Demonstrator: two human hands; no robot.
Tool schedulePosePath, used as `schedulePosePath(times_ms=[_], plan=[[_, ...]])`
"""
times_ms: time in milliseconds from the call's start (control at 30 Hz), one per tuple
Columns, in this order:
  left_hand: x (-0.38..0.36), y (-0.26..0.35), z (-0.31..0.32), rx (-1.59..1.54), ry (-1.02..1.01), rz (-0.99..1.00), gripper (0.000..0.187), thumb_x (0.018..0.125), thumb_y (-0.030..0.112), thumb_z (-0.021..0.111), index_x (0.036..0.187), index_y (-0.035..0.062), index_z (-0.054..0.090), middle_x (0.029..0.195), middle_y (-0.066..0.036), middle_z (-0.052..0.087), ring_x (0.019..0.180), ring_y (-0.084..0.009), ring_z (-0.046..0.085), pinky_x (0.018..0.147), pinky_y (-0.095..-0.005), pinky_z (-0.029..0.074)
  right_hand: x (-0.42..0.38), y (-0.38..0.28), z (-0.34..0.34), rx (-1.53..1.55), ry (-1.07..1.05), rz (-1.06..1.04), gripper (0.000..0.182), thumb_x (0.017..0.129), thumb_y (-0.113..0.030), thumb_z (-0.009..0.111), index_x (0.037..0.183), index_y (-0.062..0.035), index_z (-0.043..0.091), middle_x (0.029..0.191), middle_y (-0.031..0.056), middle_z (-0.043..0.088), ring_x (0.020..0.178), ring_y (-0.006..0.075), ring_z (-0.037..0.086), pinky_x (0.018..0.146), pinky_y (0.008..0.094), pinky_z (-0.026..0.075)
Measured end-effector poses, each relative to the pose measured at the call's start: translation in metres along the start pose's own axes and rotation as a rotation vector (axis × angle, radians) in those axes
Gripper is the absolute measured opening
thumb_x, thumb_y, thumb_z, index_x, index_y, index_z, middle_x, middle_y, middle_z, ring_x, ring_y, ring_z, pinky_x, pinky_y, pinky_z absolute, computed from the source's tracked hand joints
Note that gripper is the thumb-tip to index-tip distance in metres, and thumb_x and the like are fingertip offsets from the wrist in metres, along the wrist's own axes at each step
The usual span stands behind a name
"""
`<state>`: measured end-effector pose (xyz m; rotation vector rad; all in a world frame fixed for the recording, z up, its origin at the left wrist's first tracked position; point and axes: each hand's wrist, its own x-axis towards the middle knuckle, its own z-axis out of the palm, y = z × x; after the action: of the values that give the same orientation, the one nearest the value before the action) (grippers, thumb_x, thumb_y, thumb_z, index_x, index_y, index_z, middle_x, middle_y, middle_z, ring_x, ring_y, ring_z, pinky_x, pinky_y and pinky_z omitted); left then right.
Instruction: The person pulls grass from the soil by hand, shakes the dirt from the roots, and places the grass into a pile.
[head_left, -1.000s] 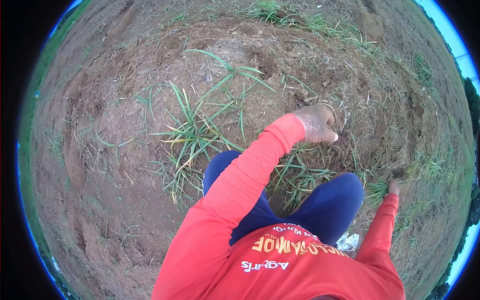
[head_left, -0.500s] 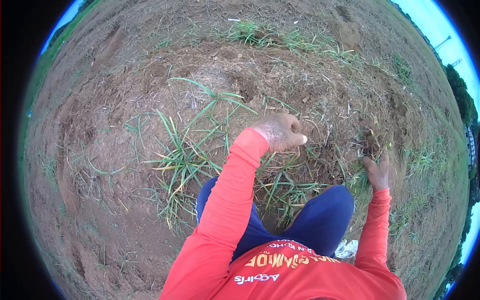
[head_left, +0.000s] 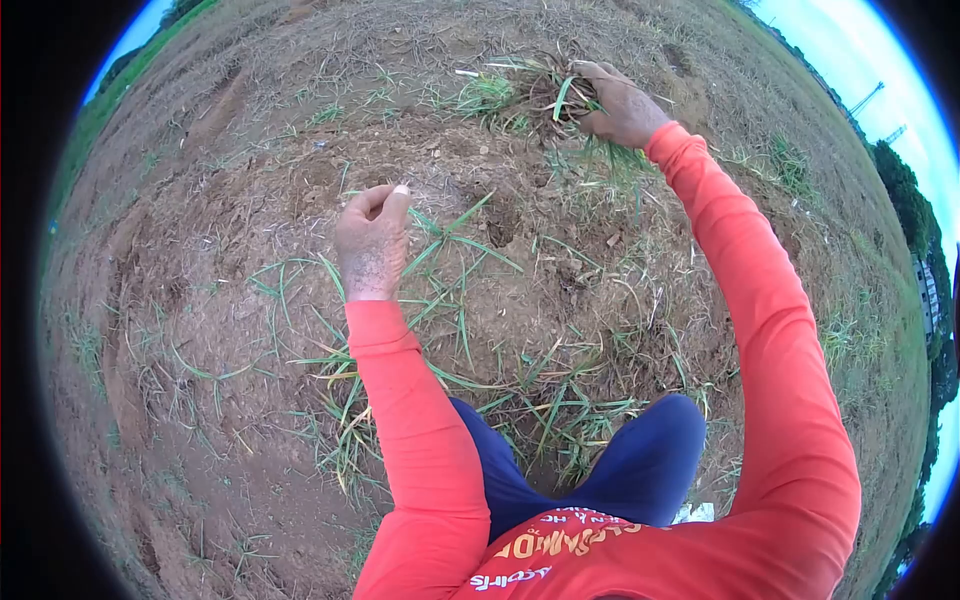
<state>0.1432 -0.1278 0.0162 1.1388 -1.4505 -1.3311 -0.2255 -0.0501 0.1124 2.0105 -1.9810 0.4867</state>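
My right hand [head_left: 622, 105] reaches far forward, its fingers wrapped round a clump of grass [head_left: 548, 92] with brown, dry-looking strands and some green blades. This clump is over a green tuft [head_left: 488, 97] growing on the far side of the mound. My left hand [head_left: 372, 240] is above the soil on the left, with thumb and fingertips drawn together in a pinch. Whether anything is in that pinch is hidden. Just right of it stands a plant with long narrow leaves [head_left: 443, 235]. A small dark hole [head_left: 502, 228] shows in the soil beyond.
More long-leaved plants [head_left: 560, 410] grow close in front of my knees [head_left: 650, 450]. Another leafy clump [head_left: 345, 420] lies near my left forearm. Dry brown soil [head_left: 230, 460] with straw and scattered grass spreads around. Something white [head_left: 695, 513] lies beside my right leg.
My right hand has swung from the near right to far forward and carries the grass clump. My left hand has moved left, away from the soil in the middle.
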Motion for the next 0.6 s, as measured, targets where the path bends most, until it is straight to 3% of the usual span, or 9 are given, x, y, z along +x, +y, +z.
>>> schedulePosePath(times_ms=[100, 167, 200, 300, 333, 400, 467, 600], plan=[[0.0, 0.006, 0.001, -0.072, -0.024, -0.073, 0.036, 0.095, 0.03, 0.073, 0.118, 0.0028, 0.07, 0.1, -0.003, 0.07, 0.082, -0.0101, 0.067, 0.067, -0.0245, 0.052, 0.061, 0.062, 0.009, -0.272, 0.151, 0.099, 0.074, 0.081, -0.026, 0.078, 0.146, -0.0038, 0.05, 0.14, 0.0254, 0.057, 0.136, 0.0393, 0.051, 0.11, 0.0448, 0.048], [0.013, 0.009, 0.001, -0.046, -0.024, -0.01, 0.034, 0.095, 0.028, 0.073, 0.116, 0.0011, 0.07, 0.099, -0.004, 0.07, 0.081, -0.0101, 0.067, 0.067, -0.0238, 0.052, 0.069, 0.08, 0.014, -0.28, 0.204, 0.129, 0.066, 0.083, -0.027, 0.076, 0.143, -0.0069, 0.057, 0.142, 0.026, 0.057, 0.134, 0.0392, 0.053, 0.11, 0.0439, 0.048], [0.018, 0.006, 0.002, -0.023, -0.027, 0.004, 0.033, 0.095, 0.027, 0.073, 0.115, 0.0003, 0.07, 0.098, -0.004, 0.071, 0.081, -0.0101, 0.067, 0.067, -0.0234, 0.052, 0.061, 0.075, 0.019, -0.219, 0.172, 0.249, 0.046, 0.086, -0.03, 0.072, 0.128, -0.0112, 0.071, 0.129, 0.0221, 0.067, 0.123, 0.0381, 0.063, 0.106, 0.0433, 0.05], [0.018, -0.011, 0.007, -0.056, -0.094, -0.081, 0.031, 0.097, 0.029, 0.072, 0.108, 0.0003, 0.07, 0.096, -0.005, 0.072, 0.082, -0.0095, 0.068, 0.068, -0.0233, 0.053, -0.043, 0.041, 0.057, 0.108, -0.102, 0.403, 0.035, 0.087, -0.031, 0.07, 0.115, -0.0123, 0.077, 0.112, 0.0175, 0.075, 0.107, 0.0349, 0.071, 0.1, 0.0429, 0.054], [0.019, -0.009, 0.013, -0.104, -0.097, -0.125, 0.031, 0.097, 0.031, 0.072, 0.106, 0.0014, 0.07, 0.096, -0.005, 0.073, 0.082, -0.0092, 0.068, 0.068, -0.0233, 0.053, -0.072, 0.035, 0.066, 0.153, -0.083, 0.412, 0.032, 0.087, -0.032, 0.069, 0.108, -0.0092, 0.079, 0.104, 0.0146, 0.077, 0.099, 0.0309, 0.074, 0.094, 0.0414, 0.055], [0.02, -0.01, 0.017, -0.1, -0.18, -0.147, 0.033, 0.096, 0.033, 0.072, 0.099, 0.0008, 0.071, 0.092, -0.004, 0.071, 0.081, -0.011, 0.068, 0.065, -0.024, 0.05, -0.12, 0.04, 0.07, 0.202, -0.165, 0.542, 0.032, 0.087, -0.031, 0.07, 0.109, -0.0088, 0.078, 0.104, 0.0149, 0.077, 0.098, 0.0291, 0.074, 0.093, 0.0396, 0.055], [0.013, -0.011, 0.022, -0.055, -0.244, -0.165, 0.034, 0.096, 0.036, 0.073, 0.101, 0.0029, 0.071, 0.096, -0.003, 0.072, 0.085, -0.0106, 0.068, 0.068, -0.0228, 0.05, -0.193, 0.047, 0.077, 0.231, -0.303, 0.716, 0.03, 0.088, -0.029, 0.071, 0.11, -0.0085, 0.078, 0.102, 0.0144, 0.077, 0.096, 0.0271, 0.074, 0.091, 0.0372, 0.056], [0.006, -0.009, 0.033, 0.136, -0.286, -0.102, 0.033, 0.096, 0.038, 0.074, 0.109, 0.0079, 0.071, 0.105, -0.001, 0.073, 0.092, -0.0092, 0.068, 0.077, -0.0242, 0.051, -0.306, 0.069, 0.073, 0.247, -0.355, 0.793, 0.027, 0.086, -0.023, 0.071, 0.109, -0.0092, 0.078, 0.101, 0.0136, 0.078, 0.096, 0.0264, 0.074, 0.091, 0.0377, 0.056]])
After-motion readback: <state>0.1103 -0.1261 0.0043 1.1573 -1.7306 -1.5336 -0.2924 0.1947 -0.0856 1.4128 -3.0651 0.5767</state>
